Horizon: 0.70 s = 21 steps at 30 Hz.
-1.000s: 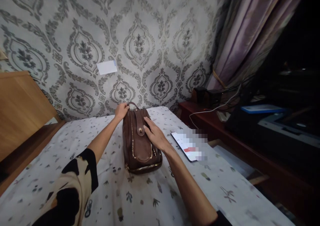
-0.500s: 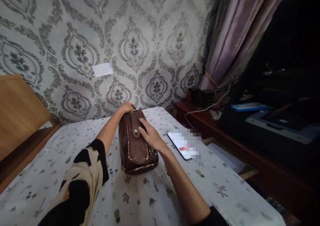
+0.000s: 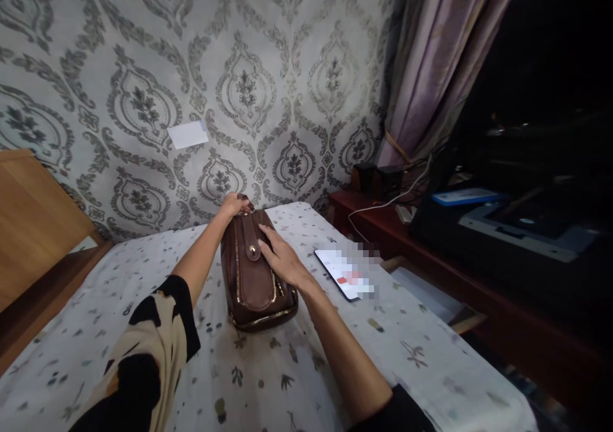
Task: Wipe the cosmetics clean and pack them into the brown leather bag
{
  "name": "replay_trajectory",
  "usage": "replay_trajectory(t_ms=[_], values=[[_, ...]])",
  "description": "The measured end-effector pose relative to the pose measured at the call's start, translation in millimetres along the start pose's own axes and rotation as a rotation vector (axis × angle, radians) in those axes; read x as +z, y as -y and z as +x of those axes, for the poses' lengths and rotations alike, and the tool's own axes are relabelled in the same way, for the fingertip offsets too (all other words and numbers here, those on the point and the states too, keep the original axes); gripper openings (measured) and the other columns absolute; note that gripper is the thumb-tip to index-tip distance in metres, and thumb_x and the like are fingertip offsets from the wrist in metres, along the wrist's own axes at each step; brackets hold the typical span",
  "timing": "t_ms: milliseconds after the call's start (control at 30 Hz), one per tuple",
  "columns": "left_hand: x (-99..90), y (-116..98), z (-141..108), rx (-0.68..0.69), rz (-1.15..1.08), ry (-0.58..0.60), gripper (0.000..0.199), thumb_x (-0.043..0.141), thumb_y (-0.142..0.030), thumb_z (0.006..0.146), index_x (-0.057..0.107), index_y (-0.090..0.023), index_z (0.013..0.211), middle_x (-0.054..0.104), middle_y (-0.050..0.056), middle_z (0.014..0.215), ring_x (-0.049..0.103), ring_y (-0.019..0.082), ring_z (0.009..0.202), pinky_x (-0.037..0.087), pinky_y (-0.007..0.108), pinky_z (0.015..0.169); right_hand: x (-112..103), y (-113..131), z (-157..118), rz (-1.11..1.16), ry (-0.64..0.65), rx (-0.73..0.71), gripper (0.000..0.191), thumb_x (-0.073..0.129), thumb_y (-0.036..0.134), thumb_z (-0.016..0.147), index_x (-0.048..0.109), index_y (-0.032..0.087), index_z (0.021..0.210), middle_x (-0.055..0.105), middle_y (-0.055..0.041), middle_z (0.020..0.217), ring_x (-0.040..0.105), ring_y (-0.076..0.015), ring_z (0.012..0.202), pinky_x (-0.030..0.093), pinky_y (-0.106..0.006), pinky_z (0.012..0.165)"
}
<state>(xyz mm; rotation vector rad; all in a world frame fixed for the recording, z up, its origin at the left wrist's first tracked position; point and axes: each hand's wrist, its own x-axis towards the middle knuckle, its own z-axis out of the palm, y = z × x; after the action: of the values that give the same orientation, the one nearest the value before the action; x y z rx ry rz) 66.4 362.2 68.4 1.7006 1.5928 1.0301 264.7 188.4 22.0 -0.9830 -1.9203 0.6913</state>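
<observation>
A brown leather bag (image 3: 258, 282) with gold zips lies on the patterned sheet, its snap-fastened tab (image 3: 251, 237) facing up. At the bag's far end my left hand (image 3: 233, 203) is closed around a short brown strap (image 3: 247, 202); its fingertips are partly hidden. My right hand (image 3: 283, 256) rests on the bag's upper right side, fingers stretched out and pressed lightly on the leather beside the tab. A phone (image 3: 338, 275) with a lit screen, partly blurred out, lies to the right of the bag.
The bed sheet (image 3: 191, 381) meets a grey patterned wall (image 3: 292, 106) bearing a white card (image 3: 188, 134). A wooden headboard (image 3: 38, 221) stands left. On the right are a dark red desk (image 3: 349, 208), a white cable (image 3: 383, 210), an open drawer (image 3: 426, 291) and a curtain (image 3: 426, 68).
My left hand has lifted slightly off the bag's far end, and more of the strap shows. My right hand stays on the bag. The whole view has shifted a little.
</observation>
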Motion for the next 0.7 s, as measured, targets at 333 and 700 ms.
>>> replay_trajectory(t_ms=[333,700], values=[[-10.8,-8.3,-28.7,0.179,-0.088,-0.047,0.017,0.066,-0.031,0.076,0.065,-0.015,0.074,0.071,0.004,0.068,0.067,0.017,0.072,0.053,0.027,0.075,-1.9,3.1,-1.5,0.046,-0.011,-0.014,0.058,0.044,0.047,0.099,0.045,0.022,0.151,0.046,-0.0107,0.157,0.039,-0.0257,0.148,0.029,-0.05,0.124],[-19.4,0.6,-31.7,0.104,-0.065,-0.049,0.023,0.067,-0.037,0.074,0.066,-0.016,0.084,0.07,0.002,0.074,0.065,0.016,0.072,0.049,0.025,0.069,0.7,-6.4,-0.4,0.065,-0.036,-0.03,0.057,0.045,0.041,0.098,0.044,0.023,0.152,0.045,-0.0098,0.157,0.041,-0.0244,0.147,0.03,-0.049,0.123]])
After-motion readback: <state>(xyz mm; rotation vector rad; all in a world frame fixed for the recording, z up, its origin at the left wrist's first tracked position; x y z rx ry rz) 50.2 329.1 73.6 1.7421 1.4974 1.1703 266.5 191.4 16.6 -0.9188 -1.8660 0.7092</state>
